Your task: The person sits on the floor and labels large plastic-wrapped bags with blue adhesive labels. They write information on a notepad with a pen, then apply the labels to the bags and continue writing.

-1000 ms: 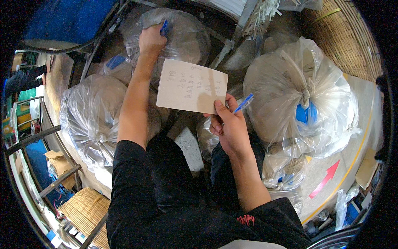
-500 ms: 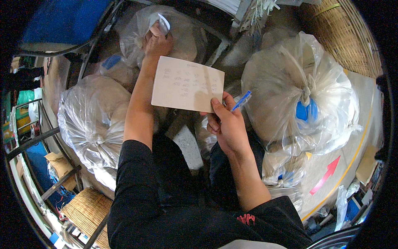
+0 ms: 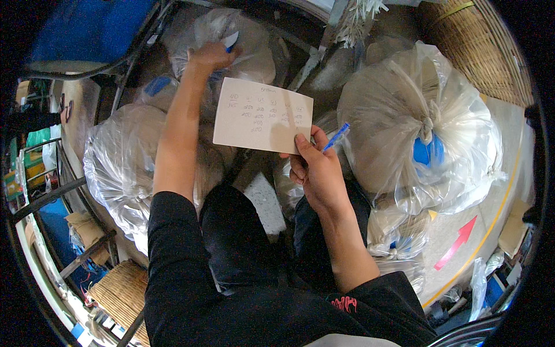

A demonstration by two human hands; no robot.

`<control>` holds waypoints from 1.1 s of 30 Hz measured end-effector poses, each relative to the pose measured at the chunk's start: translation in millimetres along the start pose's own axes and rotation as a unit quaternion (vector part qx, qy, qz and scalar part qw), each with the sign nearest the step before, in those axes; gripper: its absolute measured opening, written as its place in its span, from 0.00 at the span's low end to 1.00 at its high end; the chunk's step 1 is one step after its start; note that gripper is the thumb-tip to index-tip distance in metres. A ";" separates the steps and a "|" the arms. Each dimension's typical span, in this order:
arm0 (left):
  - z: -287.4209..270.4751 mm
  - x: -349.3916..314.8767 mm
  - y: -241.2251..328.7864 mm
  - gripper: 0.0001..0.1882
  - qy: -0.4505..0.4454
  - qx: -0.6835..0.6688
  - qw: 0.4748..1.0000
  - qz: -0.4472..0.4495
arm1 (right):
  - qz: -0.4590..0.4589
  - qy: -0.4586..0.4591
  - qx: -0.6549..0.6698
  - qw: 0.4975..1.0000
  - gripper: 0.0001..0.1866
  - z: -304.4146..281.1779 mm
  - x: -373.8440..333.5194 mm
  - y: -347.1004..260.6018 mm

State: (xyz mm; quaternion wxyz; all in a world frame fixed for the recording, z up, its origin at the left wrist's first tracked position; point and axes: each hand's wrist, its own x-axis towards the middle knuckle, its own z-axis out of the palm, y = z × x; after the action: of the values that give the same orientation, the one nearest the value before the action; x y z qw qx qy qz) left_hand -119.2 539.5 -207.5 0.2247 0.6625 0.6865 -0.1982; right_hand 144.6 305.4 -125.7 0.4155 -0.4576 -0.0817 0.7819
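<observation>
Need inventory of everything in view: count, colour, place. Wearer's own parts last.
Paper: 1, off-white, centre
Pen: 1, clear and blue, right of paper
Plastic bags: several, clear, left, right and top
Slatted rolls: 2, tan, upper right and lower left
Slab: 1, pale grey, between legs
Blue panel: 1, upper left
Shredded strips: one bunch, white, top
Arrow: 1, pink-red, lower right
Line: 1, yellow, beside arrow
Edge clutter: uncounted, mixed
Shirt: 1, black, bottom
Right hand: 1, centre, holding paper and pen
Left hand: 1, top, at a bag
</observation>
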 end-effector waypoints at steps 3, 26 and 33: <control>-11.0 20.1 -36.1 0.48 -0.112 -0.135 0.982 0.063 | -0.008 -0.008 -0.009 1.000 0.10 1.0 -0.3 -0.1; 32.1 21.8 -43.6 0.42 0.005 -0.361 0.928 0.089 | 0.009 0.020 -0.025 0.999 0.12 5.6 1.2 -0.1; 49.3 -43.6 -14.5 0.29 0.386 -0.201 0.892 0.123 | -0.007 0.023 -0.048 0.999 0.10 5.3 1.6 4.9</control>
State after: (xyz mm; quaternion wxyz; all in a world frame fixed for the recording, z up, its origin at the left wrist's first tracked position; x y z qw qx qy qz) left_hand -130.5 474.9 -223.4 0.0927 0.7065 0.6574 0.2450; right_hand 137.2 304.7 -126.2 0.4004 -0.4940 -0.1128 0.7635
